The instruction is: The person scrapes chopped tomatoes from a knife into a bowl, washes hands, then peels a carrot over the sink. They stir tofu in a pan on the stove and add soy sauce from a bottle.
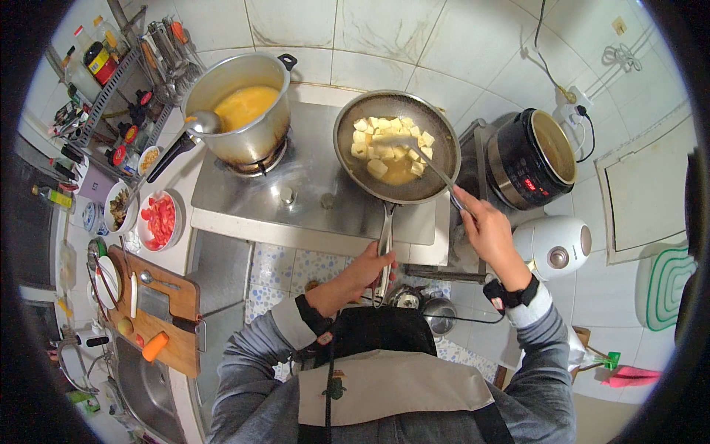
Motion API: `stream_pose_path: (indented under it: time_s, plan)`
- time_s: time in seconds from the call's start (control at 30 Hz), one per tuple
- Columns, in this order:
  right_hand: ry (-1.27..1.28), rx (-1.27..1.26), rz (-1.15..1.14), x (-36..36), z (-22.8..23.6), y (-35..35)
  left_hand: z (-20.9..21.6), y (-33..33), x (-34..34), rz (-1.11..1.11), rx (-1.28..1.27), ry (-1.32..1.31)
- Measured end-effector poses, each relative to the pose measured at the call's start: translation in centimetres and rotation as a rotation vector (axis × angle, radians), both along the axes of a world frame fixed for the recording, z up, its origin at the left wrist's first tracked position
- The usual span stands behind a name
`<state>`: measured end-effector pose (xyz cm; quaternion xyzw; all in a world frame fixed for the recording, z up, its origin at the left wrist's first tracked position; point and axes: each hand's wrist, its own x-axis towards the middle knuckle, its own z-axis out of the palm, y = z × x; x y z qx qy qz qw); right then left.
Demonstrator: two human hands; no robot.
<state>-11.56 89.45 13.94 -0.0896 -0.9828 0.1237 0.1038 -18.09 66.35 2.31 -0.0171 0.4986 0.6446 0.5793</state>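
My left hand (364,268) is closed round the long metal handle (387,229) of a frying pan (438,127) on the right side of the stove. Pale tofu-like cubes (361,150) lie in a little brownish liquid inside the pan. In my right hand (484,228) is the handle of a metal spatula (438,170). Its blade, partly blurred, sits among the cubes near the middle of the pan. On the left burner stands a deep metal pot (196,92) holding yellow-orange liquid, with a ladle (201,124) resting across its rim.
A black cooker with a lit display (518,166) and a white appliance (551,244) stand right of the stove. Counter-left are a bowl of cut tomato (160,220), a bowl of dark pieces (118,207), and a cutting board (185,296) with a cleaver (153,303) and carrot (155,345).
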Motion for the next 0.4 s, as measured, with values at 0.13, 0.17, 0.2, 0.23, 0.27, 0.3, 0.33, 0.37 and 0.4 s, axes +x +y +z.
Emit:
stream_pose_path:
  time_s: [0.13,0.17,0.2,0.23,0.27,0.3,0.33,0.37,0.4]
  plan:
    - [0.02,0.085,0.045,-3.8,-1.2,-0.1,-0.3,-0.1,0.1,0.012,0.028,-0.002]
    - [0.016,0.081,0.045,-4.3,-1.5,-0.2,-0.4,-0.1,0.1,0.013,0.033,0.007]
    - [0.011,0.084,0.047,-4.8,-1.8,-0.3,-0.4,-0.1,0.1,0.017,0.036,0.002]
    - [0.005,0.087,0.05,-5.2,-2.1,-0.3,-0.5,-0.1,0.2,0.026,0.046,-0.009]
    - [0.027,0.074,0.048,-5.6,-2.4,-0.4,-0.4,-0.2,0.1,0.013,0.029,0.0]
    - [0.048,0.062,0.046,-6.0,-2.8,-0.3,-0.4,-0.1,0.0,0.005,0.019,0.005]
    - [0.083,0.049,0.052,-6.4,-3.1,-0.3,-0.3,-0.1,0.0,0.0,0.011,0.002]
    - [0.088,0.063,0.049,-6.8,-3.4,-0.1,-0.2,-0.1,0.0,-0.013,-0.002,0.016]
    - [0.107,0.076,0.055,-7.4,-3.7,0.1,0.0,-0.1,-0.1,-0.022,-0.014,0.023]
